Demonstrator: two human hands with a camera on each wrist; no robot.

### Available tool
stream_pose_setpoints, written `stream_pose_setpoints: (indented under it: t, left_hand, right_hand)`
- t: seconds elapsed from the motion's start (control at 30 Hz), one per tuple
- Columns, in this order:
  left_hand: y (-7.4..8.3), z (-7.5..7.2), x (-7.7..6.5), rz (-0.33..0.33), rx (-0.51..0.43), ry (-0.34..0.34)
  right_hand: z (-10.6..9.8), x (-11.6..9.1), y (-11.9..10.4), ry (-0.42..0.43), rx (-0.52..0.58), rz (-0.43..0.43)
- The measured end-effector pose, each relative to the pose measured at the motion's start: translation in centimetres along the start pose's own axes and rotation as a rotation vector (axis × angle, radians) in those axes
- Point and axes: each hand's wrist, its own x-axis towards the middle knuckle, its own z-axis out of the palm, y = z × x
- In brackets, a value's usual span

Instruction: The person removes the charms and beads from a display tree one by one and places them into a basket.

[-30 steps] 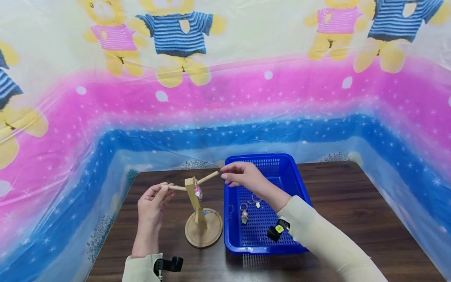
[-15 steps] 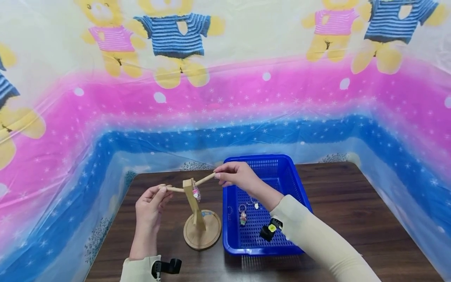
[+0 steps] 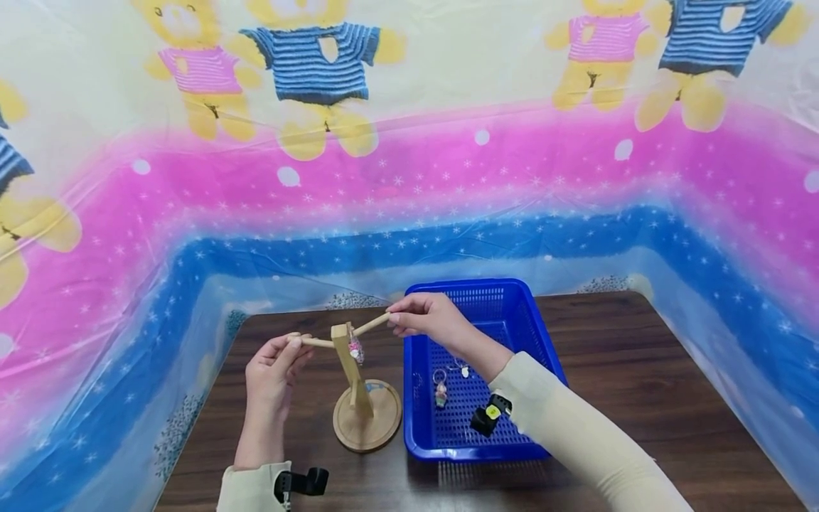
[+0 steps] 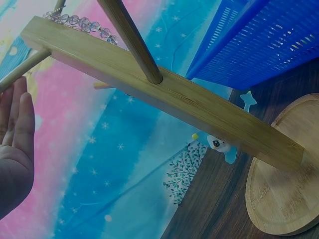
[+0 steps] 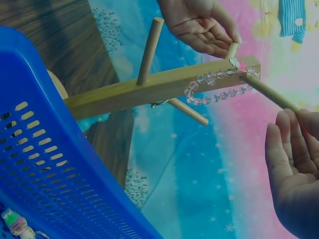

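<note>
A wooden peg stand with a round base rises from the table, left of the basket. My left hand pinches the end of its upper left peg. At the tip of the opposite upper peg, the thumb and fingers of my right hand hold on. A clear beaded bracelet with a pink charm hangs from that right peg, close to the post. Partly hidden behind the post in the left wrist view is a blue and white figure charm, seemingly hanging lower down.
The blue plastic basket stands right of the stand, under my right forearm. Inside lie a colourful figure keychain and a small white charm on a ring. A printed curtain rises behind the dark wooden table.
My right hand has moved slightly left and taken hold of the right peg's tip. The left hand keeps its pinch on the left peg. The bracelet stays on its peg.
</note>
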Motion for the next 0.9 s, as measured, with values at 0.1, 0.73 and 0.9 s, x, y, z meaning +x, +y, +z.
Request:
stream_pose_setpoints:
  t: [0.1, 0.73, 0.9]
  left_hand:
    - [0.1, -0.1, 0.1, -0.002, -0.01, -0.001]
    - [-0.1, 0.4, 0.9, -0.036, 0.017, 0.028]
    - [-0.2, 0.5, 1.1, -0.041, 0.01, 0.037]
  right_hand:
    - [0.0, 0.0, -0.1, -0.011, -0.014, -0.006]
    - [0.1, -0.5, -0.3, -0.086, -0.001, -0.028]
    - [0.1, -0.6, -0.3, -0.092, 0.006, -0.025]
